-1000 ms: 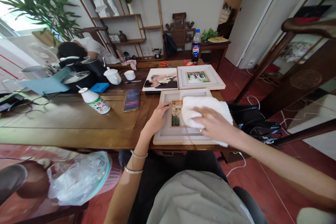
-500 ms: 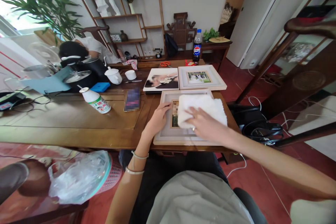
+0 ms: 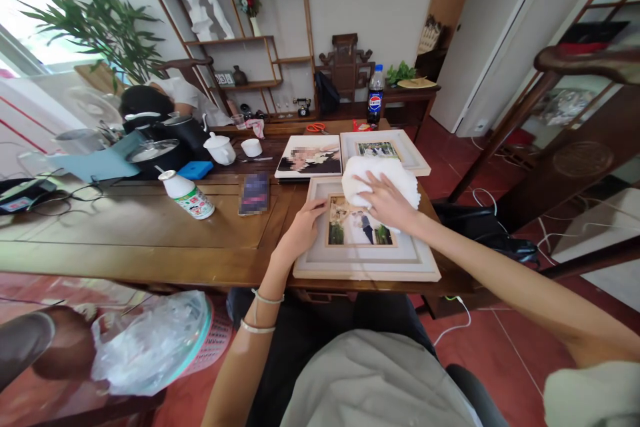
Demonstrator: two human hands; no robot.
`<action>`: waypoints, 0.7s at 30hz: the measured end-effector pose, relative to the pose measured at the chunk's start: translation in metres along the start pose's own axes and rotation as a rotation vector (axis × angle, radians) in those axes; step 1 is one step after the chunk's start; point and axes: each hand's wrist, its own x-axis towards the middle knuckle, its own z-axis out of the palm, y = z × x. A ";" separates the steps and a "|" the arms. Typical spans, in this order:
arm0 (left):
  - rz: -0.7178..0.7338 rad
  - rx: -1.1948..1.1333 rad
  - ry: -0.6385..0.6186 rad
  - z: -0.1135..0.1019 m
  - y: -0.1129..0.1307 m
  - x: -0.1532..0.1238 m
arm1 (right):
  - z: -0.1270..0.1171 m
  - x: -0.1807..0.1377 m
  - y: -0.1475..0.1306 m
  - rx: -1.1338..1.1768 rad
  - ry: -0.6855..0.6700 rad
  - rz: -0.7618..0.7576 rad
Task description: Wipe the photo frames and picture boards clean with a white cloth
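A pale picture frame with a small photo in its middle lies flat at the near edge of the wooden table. My left hand rests on the frame's left border, fingers lying flat. My right hand presses a folded white cloth onto the frame's far right part, fingers spread over the cloth.
Two more pictures lie behind the frame. A phone, a white bottle, a teapot, pots and cables sit to the left. A person bends at the far left. A bag-lined basket stands on the floor.
My right hand has slid the cloth away from me, from the frame's middle to its far right part, uncovering the photo. The left hand has stayed on the left border.
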 end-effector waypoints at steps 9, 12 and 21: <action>-0.042 0.027 0.021 0.002 0.003 0.001 | -0.018 -0.022 -0.063 0.084 -0.154 -0.126; -0.057 0.031 0.020 0.001 0.005 0.001 | -0.030 -0.056 -0.103 0.141 -0.194 -0.220; -0.027 0.008 0.019 0.002 0.004 0.000 | -0.008 -0.024 -0.053 0.049 -0.091 -0.035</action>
